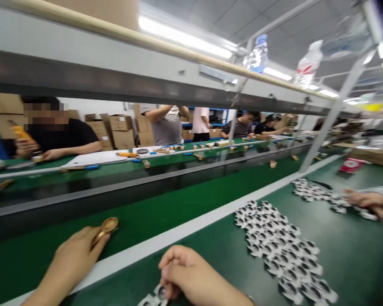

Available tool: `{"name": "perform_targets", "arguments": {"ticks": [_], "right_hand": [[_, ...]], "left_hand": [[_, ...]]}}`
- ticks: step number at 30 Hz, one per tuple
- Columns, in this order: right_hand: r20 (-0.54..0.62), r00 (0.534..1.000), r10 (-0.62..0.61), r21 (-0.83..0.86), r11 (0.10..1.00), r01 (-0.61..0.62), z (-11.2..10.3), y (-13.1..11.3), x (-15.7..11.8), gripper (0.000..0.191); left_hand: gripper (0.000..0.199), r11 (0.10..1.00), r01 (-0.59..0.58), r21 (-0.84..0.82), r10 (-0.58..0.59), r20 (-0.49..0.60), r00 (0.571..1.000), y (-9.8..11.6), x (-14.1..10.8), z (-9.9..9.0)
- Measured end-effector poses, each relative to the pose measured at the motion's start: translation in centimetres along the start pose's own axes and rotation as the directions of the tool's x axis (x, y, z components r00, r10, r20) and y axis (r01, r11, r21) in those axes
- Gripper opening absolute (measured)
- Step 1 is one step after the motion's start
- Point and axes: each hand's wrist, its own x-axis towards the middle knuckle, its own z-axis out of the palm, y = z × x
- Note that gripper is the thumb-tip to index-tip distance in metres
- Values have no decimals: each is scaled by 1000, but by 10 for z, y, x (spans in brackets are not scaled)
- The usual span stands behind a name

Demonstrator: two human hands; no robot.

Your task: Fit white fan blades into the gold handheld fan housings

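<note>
My left hand [75, 255] is over the green belt, its fingers closed on a shiny gold-coloured part with a round, cup-like end [110, 225]. That round end sticks out past the fingertips. My right hand [191, 267] is low on the near green table, fingers curled in a pinch at a small white part with a dark round centre [161, 292]. Another such white piece [148, 301] lies beside it, cut off by the bottom edge. To the right, many more of these white parts [281, 242] are spread in a dense group on the table.
A pale rail [178, 230] separates the belt [191, 195] from the near table. At the right, a co-worker's hand [367, 199] touches more white parts [315, 191]. A slanted metal post [332, 110] supports an overhead shelf holding bottles [258, 55]. Several people work across the belt.
</note>
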Motion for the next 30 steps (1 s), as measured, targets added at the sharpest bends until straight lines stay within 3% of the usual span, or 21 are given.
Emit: {"name": "perform_targets", "arguments": {"ticks": [3, 5, 7, 11, 12, 14, 16, 19, 22, 25, 27, 30], "right_hand": [[8, 998, -67, -41, 997, 67, 0, 10, 3, 28], [13, 997, -78, -82, 994, 78, 1, 13, 3, 29], [27, 997, -74, -118, 990, 77, 0, 13, 2, 31], [34, 995, -93, -158, 983, 97, -4, 13, 2, 33], [22, 993, -115, -172, 978, 117, -4, 13, 2, 33], [-9, 982, -190, -201, 962, 185, -5, 13, 0, 31], [-14, 958, -286, -219, 936, 276, -5, 14, -4, 31], [-10, 878, -479, -278, 845, 457, -2, 16, -14, 33], [16, 695, -719, -460, 612, 643, 2, 14, -24, 40], [96, 527, -845, -592, 377, 712, 4, 8, -30, 43], [144, 479, -866, -624, 296, 723, 4, 4, -32, 42], [189, 457, -869, -632, 248, 734, 2, 2, -32, 43]], "left_hand": [[36, 996, -69, -58, 69, -4, 998, 0, -6, 1], [36, 963, -58, -263, 50, -36, 998, 11, -11, 1], [39, 854, -16, -520, 9, -16, 1000, 26, -17, 1], [48, 695, 112, -710, -13, 143, 990, 64, -36, -6], [50, 620, 162, -767, 0, 206, 978, 74, -43, -9], [50, 353, 304, -885, 77, 351, 933, 93, -57, -16], [48, 180, 418, -891, 183, 448, 875, 108, -71, -22], [47, 137, 523, -841, 311, 538, 783, 120, -87, -24], [47, 130, 595, -793, 388, 593, 706, 124, -97, -22], [46, 126, 627, -768, 432, 612, 663, 127, -102, -23], [49, 134, 634, -761, 457, 615, 642, 130, -103, -26], [52, 140, 648, -748, 472, 626, 621, 133, -104, -30]]}}
